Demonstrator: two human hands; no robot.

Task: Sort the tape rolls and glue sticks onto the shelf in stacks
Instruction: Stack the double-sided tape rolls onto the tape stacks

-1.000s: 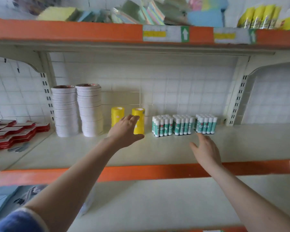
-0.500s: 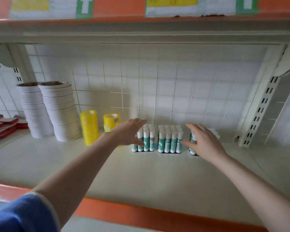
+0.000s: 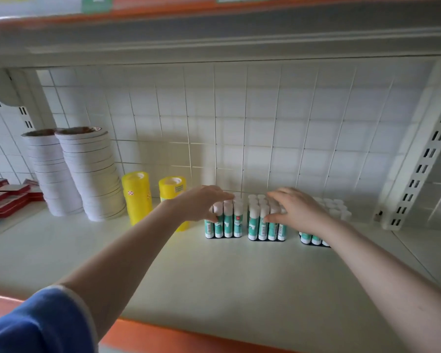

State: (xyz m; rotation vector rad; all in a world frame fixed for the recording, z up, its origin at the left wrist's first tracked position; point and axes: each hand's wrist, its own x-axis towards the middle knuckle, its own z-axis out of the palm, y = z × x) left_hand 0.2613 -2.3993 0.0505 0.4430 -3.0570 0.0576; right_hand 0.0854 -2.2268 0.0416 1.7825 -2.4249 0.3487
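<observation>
Three blocks of upright green-and-white glue sticks stand at the back of the cream shelf (image 3: 214, 276). My left hand (image 3: 201, 203) curls over the top of the left block (image 3: 227, 220), thumb on its front. My right hand (image 3: 295, 208) curls over the middle block (image 3: 259, 222), thumb against its front. The right block (image 3: 334, 207) is partly hidden behind my right wrist. Two stacks of yellow tape rolls, one (image 3: 136, 196) and another (image 3: 172, 187), stand left of the glue sticks. Further left rise two tall stacks of white tape rolls (image 3: 92, 171).
Red flat packs (image 3: 3, 197) lie at the far left. A wire grid backs the shelf, and a slotted white bracket (image 3: 423, 164) stands at the right. The upper shelf hangs low overhead. The orange front lip (image 3: 189, 337) runs along the bottom.
The view has moved closer to the shelf. Both hands have reached forward and come down onto the glue stick blocks, the left from beside the yellow tape.
</observation>
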